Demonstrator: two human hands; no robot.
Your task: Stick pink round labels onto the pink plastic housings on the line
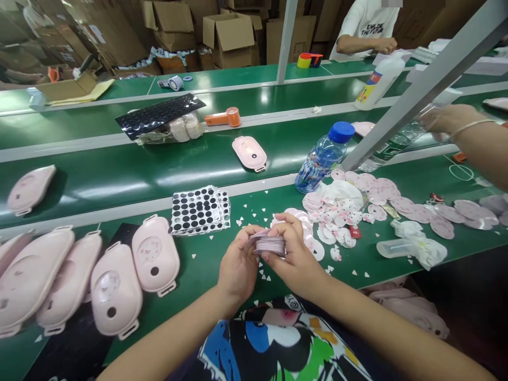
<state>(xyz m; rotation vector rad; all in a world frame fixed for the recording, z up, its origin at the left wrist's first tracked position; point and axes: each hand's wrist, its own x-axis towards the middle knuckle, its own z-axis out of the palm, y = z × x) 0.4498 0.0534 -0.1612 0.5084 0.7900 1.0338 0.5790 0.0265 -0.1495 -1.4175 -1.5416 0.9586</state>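
Note:
Between my two hands, above the green table, is a stack of thin round pinkish discs [270, 245], held edge-on. My left hand [240, 262] grips its left side, with the thumb along the top. The fingers of my right hand [296, 254] close around its right side. Right of my hands lies a spread of printed pink and white stickers [337, 211], with small white triangular scraps around it. Sheets of black round dots [200, 209] lie to the left. Several pink oval lids [155, 254] with a window and a dark round spot stand at the left.
A blue-capped bottle [323, 159] stands beside a grey metal post [416, 90]. On the green belt [178, 164] sits a pink lid [250, 153]. An orange tape dispenser [224, 117] lies behind it. A co-worker's arm [472, 127] reaches in at the right; another person [367, 32] works across.

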